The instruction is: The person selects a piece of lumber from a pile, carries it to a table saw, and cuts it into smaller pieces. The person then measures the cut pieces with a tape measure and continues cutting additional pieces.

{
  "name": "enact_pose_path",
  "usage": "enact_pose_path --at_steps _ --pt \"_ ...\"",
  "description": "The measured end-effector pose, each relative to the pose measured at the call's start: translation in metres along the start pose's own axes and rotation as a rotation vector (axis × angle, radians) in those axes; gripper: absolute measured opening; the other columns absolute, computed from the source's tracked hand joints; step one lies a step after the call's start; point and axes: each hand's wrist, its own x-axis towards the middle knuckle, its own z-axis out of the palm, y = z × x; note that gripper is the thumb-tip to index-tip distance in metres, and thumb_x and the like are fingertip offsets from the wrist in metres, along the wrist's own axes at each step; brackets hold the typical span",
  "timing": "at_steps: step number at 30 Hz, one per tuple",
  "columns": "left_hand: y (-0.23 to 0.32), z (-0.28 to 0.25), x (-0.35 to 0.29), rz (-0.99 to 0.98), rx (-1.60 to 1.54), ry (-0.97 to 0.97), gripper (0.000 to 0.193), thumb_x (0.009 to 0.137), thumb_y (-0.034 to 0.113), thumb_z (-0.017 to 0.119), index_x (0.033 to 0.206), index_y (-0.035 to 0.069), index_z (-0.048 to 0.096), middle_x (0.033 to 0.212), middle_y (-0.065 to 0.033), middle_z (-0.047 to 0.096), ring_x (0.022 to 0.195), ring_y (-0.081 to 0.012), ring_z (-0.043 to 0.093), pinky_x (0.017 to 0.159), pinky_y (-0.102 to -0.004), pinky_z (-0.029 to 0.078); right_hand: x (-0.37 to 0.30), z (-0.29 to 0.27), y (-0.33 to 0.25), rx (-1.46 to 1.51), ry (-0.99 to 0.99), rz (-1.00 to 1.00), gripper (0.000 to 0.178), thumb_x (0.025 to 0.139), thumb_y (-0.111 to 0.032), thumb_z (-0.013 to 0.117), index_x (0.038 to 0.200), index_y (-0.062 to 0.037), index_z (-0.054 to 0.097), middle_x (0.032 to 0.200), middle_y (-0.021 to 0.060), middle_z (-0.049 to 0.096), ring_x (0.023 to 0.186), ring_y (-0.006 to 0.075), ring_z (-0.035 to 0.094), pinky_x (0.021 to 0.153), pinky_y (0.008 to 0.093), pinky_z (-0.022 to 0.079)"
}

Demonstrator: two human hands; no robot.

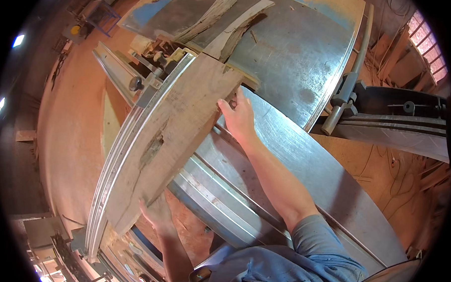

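Dim workshop, dusty orange-brown floor (62, 146) at left. A long silver metal rail (119, 154) curves up the left side of the work (fisheye bend), round black knob (136, 84) just beside it near the far end. Left hand (160, 215) sits at the near part of the board's right edge, one digit on the top face; the other fingers are hidden, so can't tell how closed the grip is. Wide grey-brown wooden board (185, 120), cracked and with a dark rough hollow, lies flat alongside the rail, running up from lower left. Beyond its far end, two narrow bark-edged wood strips (244, 23) rest on a dark grey metal tabletop (297, 54). Right hand (239, 118) is open, thumb and fingers parted, touching the board's right edge near the far end. Under that forearm, a brushed silver metal table (295, 143). Far right: grey metal tube (362, 51), then a bright barred window (428, 47).
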Motion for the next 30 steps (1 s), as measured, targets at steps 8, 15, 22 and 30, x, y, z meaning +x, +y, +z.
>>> enact_pose_path --at_steps 8,15,22,30 --pt "-0.007 0.008 -0.018 -0.064 -0.037 -0.016 0.062 0.098 0.033 0.053 0.147 -0.001 0.033 0.15 -0.0192 0.037 0.14 -0.036 0.034 0.118 -0.0522 0.028 -0.001 -0.027 0.004 -0.051 -0.032 -0.101 0.068 0.085 -0.028 0.071 0.137 0.007 0.044 0.116 0.0238 0.062 0.108 0.0407 0.053 0.095 0.0456 0.043" --pt "0.092 -0.022 -0.02 -0.425 1.062 -0.162 0.045 0.102 0.032 0.05 0.126 -0.005 0.057 0.117 -0.0153 0.065 0.104 -0.0243 0.064 0.094 -0.0376 0.051 -0.082 0.005 -0.07 -0.197 -0.115 -0.803 0.027 0.076 -0.023 0.076 0.097 -0.0055 0.068 0.102 0.0079 0.069 0.105 0.0305 0.06 0.093 0.0439 0.046" --pt "0.162 -0.028 0.214 0.649 1.909 -0.23 0.048 0.097 0.033 0.055 0.129 -0.001 0.06 0.118 -0.0263 0.066 0.112 -0.0403 0.061 0.096 -0.0465 0.046 -0.113 0.137 -0.088 -0.322 -0.258 -0.797 0.025 0.076 -0.029 0.077 0.086 -0.0071 0.071 0.102 0.0055 0.069 0.109 0.0268 0.06 0.096 0.0405 0.048" --pt "0.16 -0.016 0.28 0.34 2.175 -0.129 0.058 0.095 0.051 0.052 0.12 0.0 0.063 0.117 -0.0264 0.064 0.112 -0.0432 0.06 0.096 -0.0508 0.045 -0.103 0.196 -0.098 -0.474 -0.17 -0.789 0.022 0.075 -0.028 0.076 0.074 -0.006 0.072 0.102 0.0056 0.069 0.107 0.0253 0.063 0.097 0.0389 0.05"
